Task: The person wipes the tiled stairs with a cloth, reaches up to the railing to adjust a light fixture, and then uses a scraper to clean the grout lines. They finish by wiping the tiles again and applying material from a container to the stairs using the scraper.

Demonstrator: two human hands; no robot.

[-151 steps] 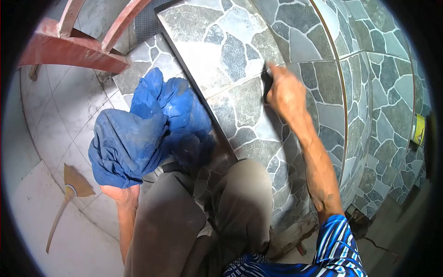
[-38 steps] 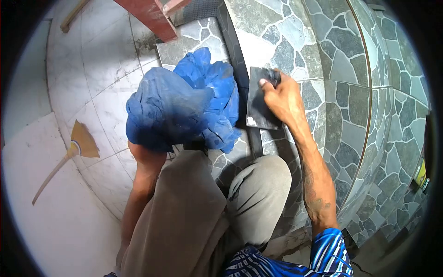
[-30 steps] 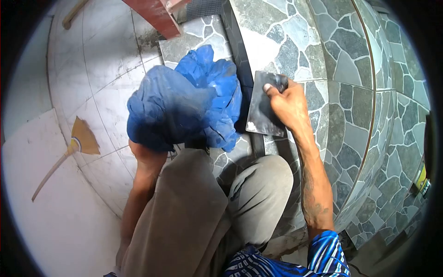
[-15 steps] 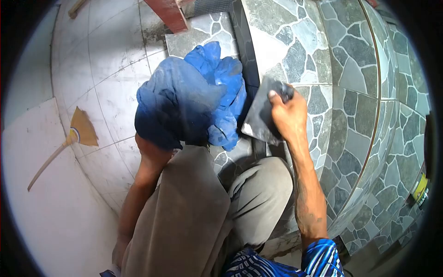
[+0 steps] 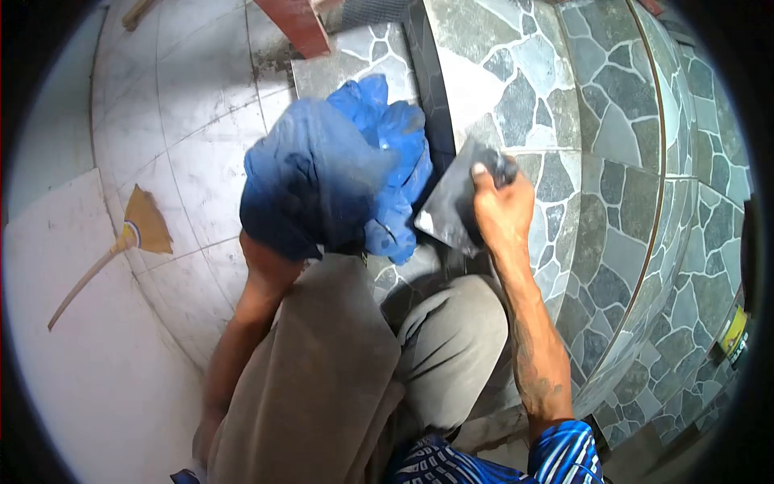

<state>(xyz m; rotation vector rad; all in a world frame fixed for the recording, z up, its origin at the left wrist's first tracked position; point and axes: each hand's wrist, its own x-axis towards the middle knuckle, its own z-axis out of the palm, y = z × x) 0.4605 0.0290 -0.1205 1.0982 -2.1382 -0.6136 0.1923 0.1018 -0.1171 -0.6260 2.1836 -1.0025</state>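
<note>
My right hand (image 5: pixel 506 208) grips a dark flat hand float (image 5: pixel 455 202), thumb on top beside its black handle. The float is tilted over the dark edge strip beside the stone-pattern tiles, with a pale smear at its lower corner. My left hand (image 5: pixel 272 260) reaches in under a bundled blue cloth (image 5: pixel 298 173), which covers its fingers; I cannot tell whether they grip it. Against the cloth's right side lies crumpled brighter blue material (image 5: pixel 395 153), its edge close to the float.
Stone-pattern tiles (image 5: pixel 516 89) cover the right side, with white floor tiles (image 5: pixel 197 121) to the left. A small broom (image 5: pixel 133 234) lies at far left. A red piece (image 5: pixel 298 24) juts in at the top. A yellow-labelled container (image 5: pixel 734 331) is at far right.
The float and my right hand have shifted slightly left and down, the float turning a little. My left hand stays under the blue cloth.
</note>
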